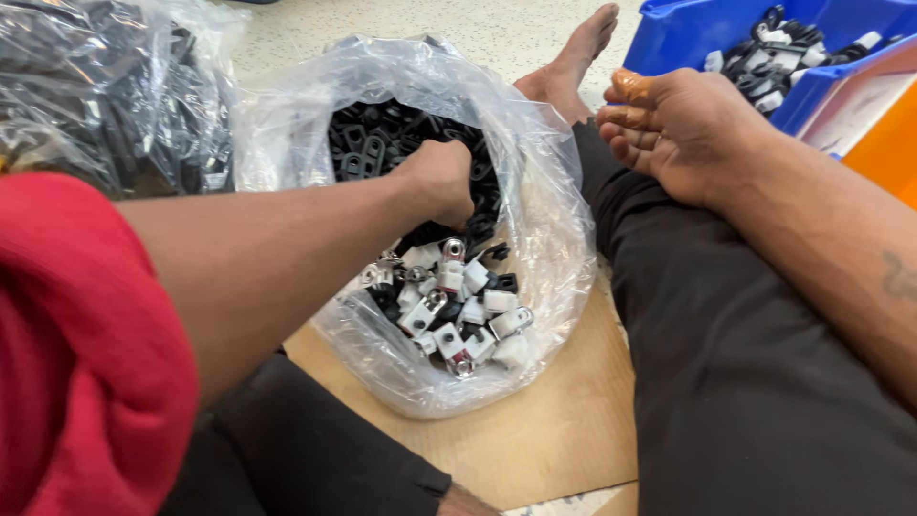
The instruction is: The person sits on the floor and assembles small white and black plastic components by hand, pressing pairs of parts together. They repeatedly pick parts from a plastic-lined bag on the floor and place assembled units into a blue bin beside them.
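1. The left hand (441, 180) sits near the centre of the view, plunged into an open clear plastic bag (554, 191). Its fingers are curled shut among the black plastic clips (382, 143) heaped in the far half of the bag; the fingertips are buried, so what exactly they grip cannot be told.
2. At 6 o'clock from that hand, in the near half of the same bag, lies a pile of small white blocks with metal fittings (458, 311), mixed with a few black pieces.
3. The bag rests on a sheet of brown cardboard (554, 430) on the floor, between the person's legs in black trousers (745, 382).
4. The right hand (683, 129) is at about 2 o'clock in the view, above the right thigh, palm turned partly up and fingers loosely curled. Orange-brown tape or covers wrap some of its fingertips. Whether anything lies in it cannot be seen.
5. Just beyond the right hand, at 1 o'clock, a blue bin (688, 33) holds assembled black-and-white pieces. An orange bin (884, 143) stands just beside it at 3 o'clock.
6. At 10 o'clock a second plastic bag (115, 96), crumpled, holds dark parts.
7. A bare foot (573, 57) rests on the speckled floor at 12 o'clock. A red sleeve (86, 354) fills the 8 o'clock corner.
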The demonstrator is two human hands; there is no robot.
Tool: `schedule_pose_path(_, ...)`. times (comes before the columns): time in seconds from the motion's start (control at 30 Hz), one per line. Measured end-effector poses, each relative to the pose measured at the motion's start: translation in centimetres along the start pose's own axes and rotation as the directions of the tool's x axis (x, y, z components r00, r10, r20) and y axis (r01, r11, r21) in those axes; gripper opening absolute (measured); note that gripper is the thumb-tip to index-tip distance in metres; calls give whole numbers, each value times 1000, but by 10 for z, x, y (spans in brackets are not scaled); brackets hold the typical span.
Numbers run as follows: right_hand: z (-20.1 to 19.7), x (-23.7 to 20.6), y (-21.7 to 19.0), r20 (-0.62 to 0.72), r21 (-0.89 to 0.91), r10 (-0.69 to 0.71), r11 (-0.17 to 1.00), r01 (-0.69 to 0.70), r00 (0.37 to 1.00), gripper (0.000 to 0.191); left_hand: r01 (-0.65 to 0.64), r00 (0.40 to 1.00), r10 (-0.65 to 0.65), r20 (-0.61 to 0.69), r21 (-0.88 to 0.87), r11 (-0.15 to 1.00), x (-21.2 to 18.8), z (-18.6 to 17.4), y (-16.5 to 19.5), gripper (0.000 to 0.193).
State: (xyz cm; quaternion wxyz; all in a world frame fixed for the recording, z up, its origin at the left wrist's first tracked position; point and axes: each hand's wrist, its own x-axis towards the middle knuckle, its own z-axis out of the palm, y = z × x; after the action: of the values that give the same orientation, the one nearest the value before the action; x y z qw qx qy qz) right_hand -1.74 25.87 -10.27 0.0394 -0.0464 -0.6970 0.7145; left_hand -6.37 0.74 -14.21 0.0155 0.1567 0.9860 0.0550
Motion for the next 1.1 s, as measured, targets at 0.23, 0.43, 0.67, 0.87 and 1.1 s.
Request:
schedule_pose_path(0.23, 5, -5, -2, -16, -7, 3, 1000, -3, 1000, 23, -233, 970, 227, -91, -58, 971, -13, -45, -12, 32)
schedule_pose_path(0.43, 9, -10, -5, -34, -56, 31, 998, -33, 999, 24, -329, 929, 310, 202, 67, 942, -66, -29, 7, 29)
schedule_pose_path(0.67, 9, -9, -2, 1, -56, 20, 998, -20, 1000, 23, -89, 963, 123, 241, -147, 985, -70, -38, -2, 14)
schedule_pose_path(0.87, 34, -34, -16, 47, -69, 41, 997, -38, 998, 26, 134, 991, -80, 107, -792, 596, -78, -61, -23, 12)
schedule_pose_path(1.1, 73, -68, -16, 269, 181, -27, 983, -22, 963, 31, 1, 990, -140, -14, -994, 105, -72, -60, 10, 12)
